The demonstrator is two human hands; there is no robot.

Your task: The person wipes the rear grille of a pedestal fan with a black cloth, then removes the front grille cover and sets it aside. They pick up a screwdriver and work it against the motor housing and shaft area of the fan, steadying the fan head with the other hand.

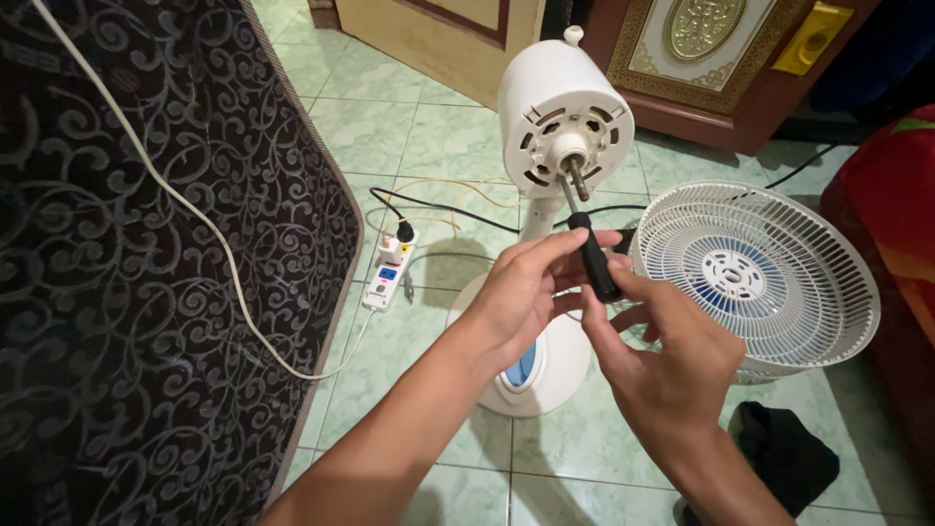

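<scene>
Black-handled screwdriver (pixel 594 258), both hands on grip, tip w/ white fan motor (pixel 565 122).

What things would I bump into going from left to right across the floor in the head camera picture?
Dark patterned mattress → white cord → white power strip → left hand → black-handled screwdriver → right hand → white fan grille → red cloth.

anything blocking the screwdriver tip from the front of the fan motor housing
Nothing visible does. The screwdriver, held in both the left hand and right hand, already points at the motor housing beside its bare shaft.
</scene>
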